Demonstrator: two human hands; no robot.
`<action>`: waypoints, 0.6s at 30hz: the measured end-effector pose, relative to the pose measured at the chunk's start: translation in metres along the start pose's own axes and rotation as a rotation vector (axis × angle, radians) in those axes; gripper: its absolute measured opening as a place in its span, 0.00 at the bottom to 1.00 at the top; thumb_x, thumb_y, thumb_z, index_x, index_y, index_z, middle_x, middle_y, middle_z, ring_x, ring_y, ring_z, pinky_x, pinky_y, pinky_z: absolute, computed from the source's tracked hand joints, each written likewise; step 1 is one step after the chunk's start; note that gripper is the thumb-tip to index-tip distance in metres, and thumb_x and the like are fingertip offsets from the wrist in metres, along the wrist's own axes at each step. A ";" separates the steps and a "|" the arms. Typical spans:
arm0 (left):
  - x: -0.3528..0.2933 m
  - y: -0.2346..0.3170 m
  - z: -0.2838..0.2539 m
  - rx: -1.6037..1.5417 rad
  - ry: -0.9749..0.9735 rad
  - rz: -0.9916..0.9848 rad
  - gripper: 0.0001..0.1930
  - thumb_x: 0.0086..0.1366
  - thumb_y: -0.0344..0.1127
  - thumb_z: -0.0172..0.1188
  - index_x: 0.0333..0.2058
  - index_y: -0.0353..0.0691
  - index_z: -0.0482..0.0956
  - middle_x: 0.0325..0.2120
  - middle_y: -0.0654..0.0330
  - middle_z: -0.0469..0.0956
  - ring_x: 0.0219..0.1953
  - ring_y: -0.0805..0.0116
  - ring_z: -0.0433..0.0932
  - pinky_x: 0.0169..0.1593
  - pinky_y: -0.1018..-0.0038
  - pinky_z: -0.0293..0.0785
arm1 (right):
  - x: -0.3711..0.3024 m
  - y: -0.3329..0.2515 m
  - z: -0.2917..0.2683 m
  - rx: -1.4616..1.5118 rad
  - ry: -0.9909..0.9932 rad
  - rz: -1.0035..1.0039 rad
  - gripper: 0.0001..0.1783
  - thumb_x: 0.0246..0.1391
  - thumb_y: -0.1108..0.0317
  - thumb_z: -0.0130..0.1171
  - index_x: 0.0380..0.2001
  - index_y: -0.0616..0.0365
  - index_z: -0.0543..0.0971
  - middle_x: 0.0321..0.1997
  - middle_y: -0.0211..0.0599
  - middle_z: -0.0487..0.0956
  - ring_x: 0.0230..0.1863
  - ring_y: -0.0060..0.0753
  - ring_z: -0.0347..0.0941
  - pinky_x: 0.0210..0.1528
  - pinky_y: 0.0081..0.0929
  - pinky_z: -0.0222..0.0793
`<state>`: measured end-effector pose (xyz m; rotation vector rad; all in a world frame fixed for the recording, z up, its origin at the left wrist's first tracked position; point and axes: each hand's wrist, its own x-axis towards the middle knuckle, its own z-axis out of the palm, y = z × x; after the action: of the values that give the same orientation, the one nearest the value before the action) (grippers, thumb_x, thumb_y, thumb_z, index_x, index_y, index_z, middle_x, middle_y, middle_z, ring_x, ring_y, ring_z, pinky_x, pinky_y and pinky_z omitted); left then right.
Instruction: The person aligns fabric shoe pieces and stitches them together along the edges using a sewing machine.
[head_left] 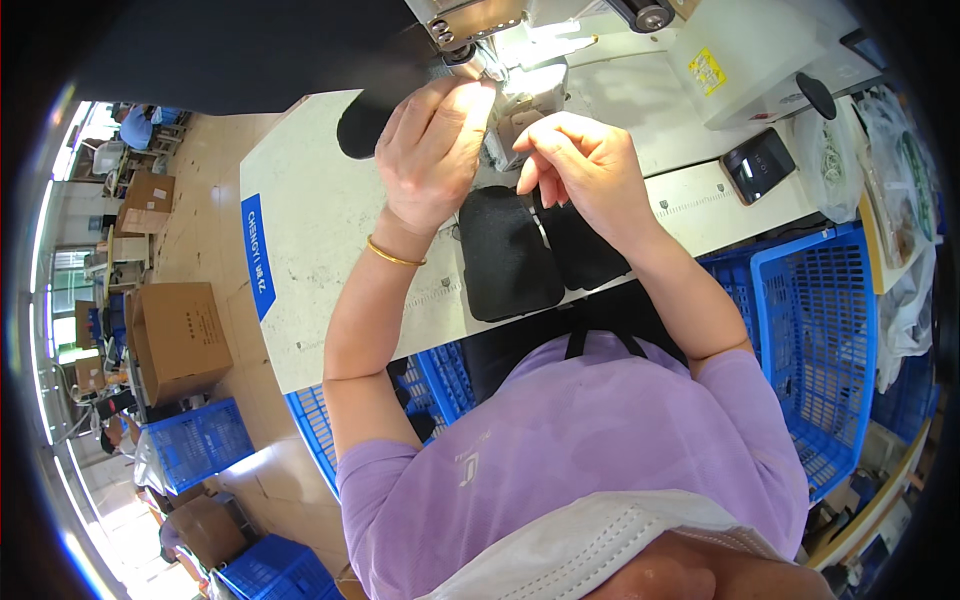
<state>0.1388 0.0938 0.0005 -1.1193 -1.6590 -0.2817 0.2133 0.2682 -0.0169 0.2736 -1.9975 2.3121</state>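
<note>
Sewing machine [560,40] sits at the far edge of the counter [320,220] — taken here as the landmark.

Left hand [432,150] is raised just in front of the machine's needle area, back of the hand toward the camera, fingers [455,105] curled over black fabric [365,125] that runs off to the left of the machine. The grip looks closed on the cloth, though the fingertips are hidden behind the hand. A thin gold bangle [392,255] circles the wrist.

Right hand [580,165] is just beside the left, also in front of the machine, fingers bent inward and pinched together near a small pale piece [520,128] under the lamp; cannot tell whether it truly grips it.

Two black pads [505,255] lie flat on the counter nearer the person than the machine, below both hands — the right one partly covered by the right forearm.

Right of the machine: a dark small device [757,165] on the counter, a clear bag [830,160] beyond it. Blue crates [815,320] stand lower right of the counter, more [200,440] on the floor to the left, with a cardboard box [180,340] beside them.
</note>
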 end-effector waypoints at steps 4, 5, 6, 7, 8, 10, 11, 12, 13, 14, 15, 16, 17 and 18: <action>0.005 0.009 -0.002 0.069 -0.044 -0.031 0.15 0.43 0.27 0.60 0.33 0.32 0.81 0.35 0.58 0.80 0.39 0.63 0.79 0.40 0.72 0.78 | -0.002 0.000 -0.003 -0.018 0.000 0.024 0.13 0.65 0.66 0.50 0.34 0.61 0.81 0.21 0.33 0.81 0.16 0.13 0.69 0.19 0.12 0.61; 0.006 0.012 -0.002 0.085 -0.065 -0.043 0.15 0.42 0.27 0.60 0.33 0.32 0.81 0.35 0.59 0.79 0.38 0.63 0.79 0.39 0.72 0.78 | -0.002 0.000 -0.004 -0.017 0.001 0.023 0.13 0.65 0.66 0.50 0.34 0.61 0.81 0.21 0.33 0.81 0.16 0.13 0.69 0.19 0.12 0.61; 0.007 0.015 -0.003 0.085 -0.064 -0.042 0.15 0.42 0.27 0.60 0.33 0.32 0.81 0.35 0.59 0.79 0.38 0.63 0.79 0.39 0.72 0.78 | -0.002 0.001 -0.004 -0.010 -0.006 0.021 0.13 0.65 0.66 0.50 0.34 0.61 0.81 0.21 0.33 0.81 0.16 0.13 0.69 0.19 0.12 0.61; 0.010 0.018 -0.003 0.089 -0.065 -0.063 0.15 0.41 0.27 0.60 0.33 0.31 0.80 0.33 0.59 0.78 0.37 0.64 0.78 0.38 0.73 0.77 | -0.003 0.002 -0.004 -0.002 -0.013 0.020 0.13 0.65 0.66 0.50 0.33 0.61 0.81 0.21 0.33 0.81 0.16 0.13 0.69 0.19 0.12 0.61; 0.012 0.022 -0.003 0.093 -0.066 -0.085 0.15 0.41 0.27 0.60 0.32 0.31 0.80 0.32 0.59 0.77 0.36 0.64 0.78 0.36 0.73 0.77 | -0.004 0.003 -0.004 -0.002 -0.012 0.019 0.13 0.65 0.66 0.50 0.33 0.61 0.81 0.21 0.33 0.81 0.16 0.13 0.69 0.19 0.12 0.61; 0.018 0.028 -0.005 0.109 -0.093 -0.106 0.14 0.41 0.27 0.60 0.31 0.31 0.79 0.31 0.59 0.76 0.35 0.64 0.77 0.35 0.73 0.76 | -0.003 0.005 -0.005 -0.051 -0.001 0.021 0.13 0.65 0.67 0.50 0.33 0.62 0.81 0.21 0.34 0.81 0.16 0.12 0.69 0.19 0.12 0.61; 0.019 0.029 -0.005 0.124 -0.121 -0.128 0.13 0.42 0.26 0.60 0.31 0.31 0.79 0.30 0.59 0.76 0.34 0.65 0.76 0.34 0.73 0.75 | -0.002 0.004 -0.004 -0.051 0.000 0.020 0.13 0.65 0.67 0.50 0.33 0.62 0.81 0.21 0.34 0.81 0.16 0.12 0.69 0.19 0.12 0.61; 0.018 0.029 -0.005 0.125 -0.123 -0.132 0.13 0.42 0.26 0.60 0.31 0.31 0.79 0.30 0.59 0.76 0.34 0.65 0.76 0.34 0.73 0.75 | -0.003 0.002 -0.003 -0.041 0.001 0.027 0.13 0.64 0.68 0.50 0.31 0.62 0.80 0.20 0.33 0.81 0.16 0.13 0.69 0.20 0.13 0.62; 0.017 0.027 -0.004 0.128 -0.104 -0.119 0.12 0.42 0.26 0.60 0.30 0.32 0.78 0.30 0.59 0.75 0.34 0.65 0.76 0.34 0.73 0.75 | -0.004 0.001 -0.002 -0.030 0.003 0.034 0.12 0.62 0.69 0.51 0.29 0.63 0.80 0.19 0.33 0.80 0.17 0.13 0.69 0.20 0.14 0.63; 0.015 0.026 -0.003 0.130 -0.086 -0.106 0.12 0.43 0.26 0.60 0.30 0.32 0.78 0.31 0.59 0.75 0.33 0.65 0.75 0.33 0.73 0.75 | -0.004 0.001 -0.001 -0.031 0.000 0.038 0.12 0.62 0.69 0.51 0.29 0.63 0.80 0.19 0.33 0.80 0.17 0.13 0.69 0.20 0.14 0.63; 0.015 0.026 -0.003 0.127 -0.088 -0.110 0.12 0.43 0.26 0.60 0.30 0.32 0.78 0.31 0.59 0.75 0.33 0.65 0.75 0.33 0.73 0.75 | -0.003 0.000 -0.002 -0.024 0.003 0.039 0.12 0.62 0.69 0.51 0.29 0.63 0.80 0.19 0.33 0.80 0.17 0.13 0.69 0.20 0.14 0.64; 0.014 0.026 -0.003 0.129 -0.109 -0.117 0.12 0.44 0.25 0.60 0.31 0.32 0.78 0.31 0.59 0.75 0.34 0.65 0.76 0.34 0.73 0.75 | -0.004 0.000 -0.002 -0.017 0.007 0.041 0.12 0.62 0.69 0.51 0.29 0.63 0.80 0.19 0.32 0.80 0.17 0.13 0.69 0.21 0.14 0.64; 0.014 0.027 -0.004 0.132 -0.130 -0.124 0.12 0.44 0.24 0.60 0.32 0.32 0.78 0.31 0.59 0.75 0.34 0.64 0.76 0.35 0.72 0.75 | -0.005 0.001 -0.003 -0.017 0.007 0.047 0.12 0.62 0.69 0.51 0.29 0.63 0.80 0.20 0.32 0.80 0.17 0.13 0.69 0.21 0.14 0.64; 0.013 0.025 -0.004 0.130 -0.129 -0.124 0.12 0.44 0.24 0.60 0.32 0.32 0.78 0.31 0.59 0.75 0.34 0.64 0.76 0.35 0.72 0.75 | -0.005 0.001 -0.004 -0.018 0.008 0.046 0.12 0.62 0.69 0.51 0.29 0.63 0.80 0.20 0.32 0.80 0.17 0.13 0.69 0.21 0.14 0.64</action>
<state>0.1607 0.1110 0.0050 -0.9559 -1.8370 -0.1807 0.2178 0.2726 -0.0192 0.2182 -2.0412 2.3169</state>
